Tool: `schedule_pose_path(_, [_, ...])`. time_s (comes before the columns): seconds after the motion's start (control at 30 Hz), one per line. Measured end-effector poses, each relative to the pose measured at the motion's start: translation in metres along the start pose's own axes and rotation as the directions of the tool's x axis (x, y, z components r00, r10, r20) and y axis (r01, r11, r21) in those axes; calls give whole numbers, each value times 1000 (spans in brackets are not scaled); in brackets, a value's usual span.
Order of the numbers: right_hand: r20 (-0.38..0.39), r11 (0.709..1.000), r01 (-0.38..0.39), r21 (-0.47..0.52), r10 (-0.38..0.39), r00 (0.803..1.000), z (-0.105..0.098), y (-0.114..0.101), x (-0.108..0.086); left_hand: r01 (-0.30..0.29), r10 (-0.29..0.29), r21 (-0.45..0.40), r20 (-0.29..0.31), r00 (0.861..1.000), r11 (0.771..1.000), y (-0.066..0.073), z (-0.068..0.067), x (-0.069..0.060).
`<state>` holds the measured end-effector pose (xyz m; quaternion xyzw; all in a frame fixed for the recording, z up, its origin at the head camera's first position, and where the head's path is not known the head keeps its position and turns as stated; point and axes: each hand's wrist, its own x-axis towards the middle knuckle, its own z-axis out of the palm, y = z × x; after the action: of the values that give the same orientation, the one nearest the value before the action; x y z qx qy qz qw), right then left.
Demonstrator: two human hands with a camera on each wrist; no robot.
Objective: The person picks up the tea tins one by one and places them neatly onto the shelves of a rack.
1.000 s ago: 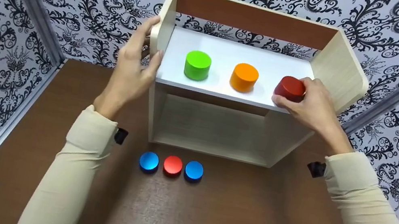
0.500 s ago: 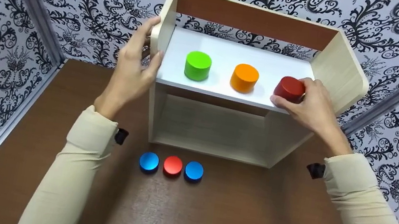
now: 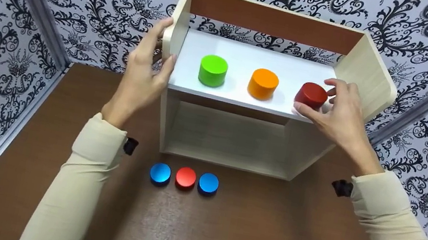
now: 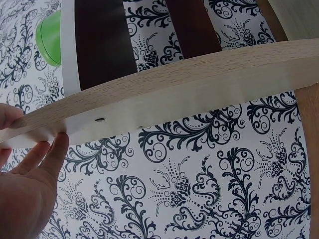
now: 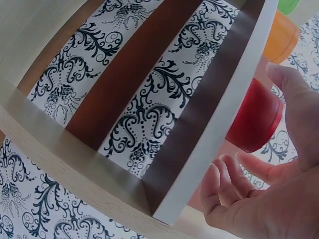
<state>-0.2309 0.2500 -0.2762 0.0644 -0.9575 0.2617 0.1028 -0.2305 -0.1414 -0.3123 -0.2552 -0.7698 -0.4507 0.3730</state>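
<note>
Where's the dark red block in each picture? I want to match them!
Head view: the dark red block is at the right end of three on the white shelf, beside the right hand.
Left wrist view: not in it.
Right wrist view: right of the middle, by the shelf's edge.
Shared landmark: that white shelf edge.

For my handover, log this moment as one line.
left grip: holds shelf unit; right grip: beside dark red cylinder, not holding it; also on upper board: green cylinder, orange cylinder; in front: red disc between blue discs
</note>
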Motion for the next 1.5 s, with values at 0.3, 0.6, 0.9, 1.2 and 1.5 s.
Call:
schedule_pose_path(0.3, [-63,999,44,-1,-44,997,-3,-5,-9,16,-16,19,1,1000,1000,0,0,-1])
schedule_pose_path(0.6, [-104,996,83,28,-80,991,-4,-11,-24,27,-27,17,4,1000,1000,-1,0,-2])
schedule_pose_path(0.9, [-137,991,133,33,-127,982,-3,-14,-40,37,-37,4,5,999,999,0,0,-2])
schedule_pose_path(1.2, [-188,966,257,37,-246,951,7,-14,-55,11,-11,16,-3,1000,1000,1,0,0])
schedule_pose_path(1.5, [-184,941,331,77,-313,932,27,-13,-72,10,-10,16,0,1000,1000,1,1,0])
